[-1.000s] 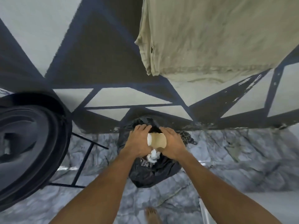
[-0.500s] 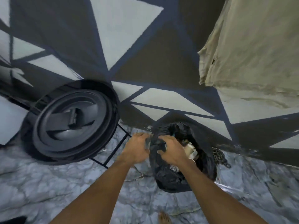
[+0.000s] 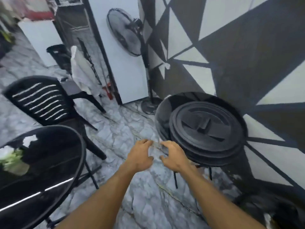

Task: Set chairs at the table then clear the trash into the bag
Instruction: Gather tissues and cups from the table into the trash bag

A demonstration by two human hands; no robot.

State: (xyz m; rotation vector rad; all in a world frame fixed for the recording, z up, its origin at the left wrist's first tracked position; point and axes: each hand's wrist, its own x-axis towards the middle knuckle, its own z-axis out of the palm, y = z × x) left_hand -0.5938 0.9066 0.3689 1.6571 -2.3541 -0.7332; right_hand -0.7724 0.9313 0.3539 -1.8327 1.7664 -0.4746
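Both my left hand (image 3: pixel 140 157) and my right hand (image 3: pixel 173 157) hang open and empty over the stone floor (image 3: pixel 145 195), while the black trash bag (image 3: pixel 270 212) sits low by my right arm, no writing showing.

Both bare forearms reach forward from the near edge, angling toward each other so the wrists come close together. The left hand (image 3: pixel 140 156) is held palm down, fingers curled loosely and spread, thumb pointing right. The right hand (image 3: pixel 173 157) mirrors it just beside, fingers bent, thumb toward the left. The fingertips nearly meet, with a small gap between; neither hand grips anything.
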